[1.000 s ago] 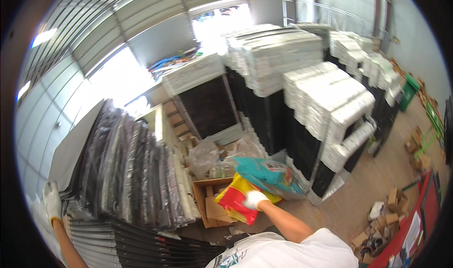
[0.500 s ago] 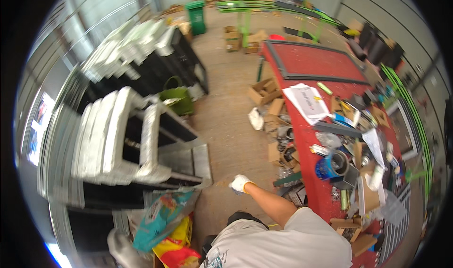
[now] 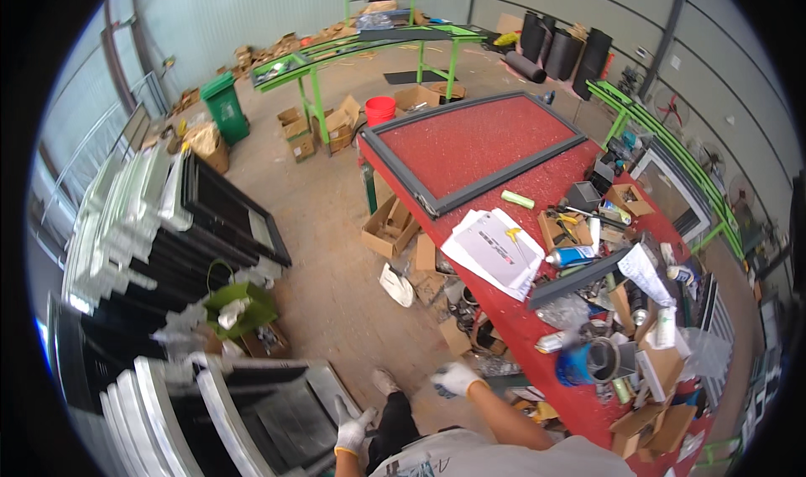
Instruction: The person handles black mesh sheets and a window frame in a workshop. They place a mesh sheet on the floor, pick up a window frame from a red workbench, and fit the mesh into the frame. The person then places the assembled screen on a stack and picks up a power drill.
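Note:
Both my hands wear white gloves. My left hand [image 3: 353, 427] is low in the view with fingers spread, holding nothing. It is nearest the wrapped frames [image 3: 214, 401] leaning at the lower left; whether it touches them I cannot tell. My right hand [image 3: 458, 379] hangs beside the red table [image 3: 504, 322], its fingers loosely bent and nothing visible in them. On the table lie a dark grey rectangular frame [image 3: 504, 182], white paper sheets [image 3: 487, 254] with a yellow-handled tool [image 3: 514, 240], a blue tube [image 3: 573, 255] and a blue bucket [image 3: 574, 365].
More black frames [image 3: 227, 204] lean at the left, near a green bag [image 3: 243, 305]. Cardboard boxes [image 3: 389, 232] and a white bundle [image 3: 395, 285] lie along the table's left side. Farther off stand a green bin [image 3: 225, 107], a red bucket [image 3: 380, 110] and a green-legged bench [image 3: 317, 99].
My view has swung to the right, showing more of the table and far bench. My left hand has come into view. My right hand stays low, now nearer the table's edge.

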A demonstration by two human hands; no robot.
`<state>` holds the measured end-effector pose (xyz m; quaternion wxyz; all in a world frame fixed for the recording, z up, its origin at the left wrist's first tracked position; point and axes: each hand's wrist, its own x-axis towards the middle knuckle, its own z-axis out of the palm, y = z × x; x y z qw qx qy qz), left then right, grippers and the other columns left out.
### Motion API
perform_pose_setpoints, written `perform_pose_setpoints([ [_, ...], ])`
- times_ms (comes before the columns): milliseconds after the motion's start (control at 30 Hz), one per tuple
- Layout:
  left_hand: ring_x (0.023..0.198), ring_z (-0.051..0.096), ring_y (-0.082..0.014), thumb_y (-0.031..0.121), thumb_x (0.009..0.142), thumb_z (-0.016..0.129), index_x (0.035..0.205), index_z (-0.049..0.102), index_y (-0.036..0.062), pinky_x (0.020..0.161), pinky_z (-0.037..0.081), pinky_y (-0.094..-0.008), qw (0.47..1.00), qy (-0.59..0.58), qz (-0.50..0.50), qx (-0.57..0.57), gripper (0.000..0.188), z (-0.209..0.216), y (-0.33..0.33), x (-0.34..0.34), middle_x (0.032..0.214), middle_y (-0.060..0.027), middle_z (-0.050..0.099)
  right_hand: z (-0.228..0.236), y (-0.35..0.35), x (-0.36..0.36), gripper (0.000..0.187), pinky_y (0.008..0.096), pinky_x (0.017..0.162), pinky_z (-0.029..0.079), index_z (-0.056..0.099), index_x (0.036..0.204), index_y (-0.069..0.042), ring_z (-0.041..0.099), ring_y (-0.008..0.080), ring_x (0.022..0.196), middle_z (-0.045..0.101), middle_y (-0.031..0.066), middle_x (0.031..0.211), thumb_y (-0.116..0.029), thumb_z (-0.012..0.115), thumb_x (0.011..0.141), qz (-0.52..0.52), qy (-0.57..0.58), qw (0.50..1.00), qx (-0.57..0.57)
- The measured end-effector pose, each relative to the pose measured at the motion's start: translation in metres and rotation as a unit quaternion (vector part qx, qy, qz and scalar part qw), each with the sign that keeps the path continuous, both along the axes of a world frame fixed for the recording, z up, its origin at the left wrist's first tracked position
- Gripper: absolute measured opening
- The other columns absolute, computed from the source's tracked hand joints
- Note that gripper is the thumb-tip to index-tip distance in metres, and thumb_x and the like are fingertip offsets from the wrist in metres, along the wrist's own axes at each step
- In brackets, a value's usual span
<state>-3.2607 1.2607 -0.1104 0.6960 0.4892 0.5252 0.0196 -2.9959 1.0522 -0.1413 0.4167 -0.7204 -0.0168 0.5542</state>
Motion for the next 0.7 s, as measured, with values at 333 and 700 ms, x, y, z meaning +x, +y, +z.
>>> perform_pose_setpoints([
  [333, 0.100, 0.077, -0.0261, 0.043, 0.090, 0.083, 0.127, 0.076, -0.0056, 0.092, 0.060, -0.0376, 0.950, 0.046, -0.207, 0.228, 0.062, 0.000, 0.313, 0.190, 0.113, -0.0201, 0.081, 0.104, 0.237, 0.170, 0.035, 0.0350, 0.068, 0.059, 0.077, 0.114, 0.001, 0.071, 0.0164, 0.074, 0.075, 0.0097, 0.088, -0.030, 0.069, 0.101, 0.050, -0.213, 0.975, 0.050],
  [700, 0.076, 0.071, -0.0228, 0.023, 0.096, 0.078, 0.115, 0.077, -0.0031, 0.072, 0.059, -0.0369, 0.966, 0.087, -0.219, 0.108, 0.032, -0.111, 0.538, 0.279, 0.095, -0.0120, 0.078, 0.076, 0.520, 0.351, 0.048, 0.0492, 0.092, 0.058, 0.081, 0.107, -0.004, 0.076, 0.0406, 0.098, 0.080, 0.0216, 0.103, -0.048, 0.064, 0.097, 0.185, -0.246, 0.951, 0.004],
])
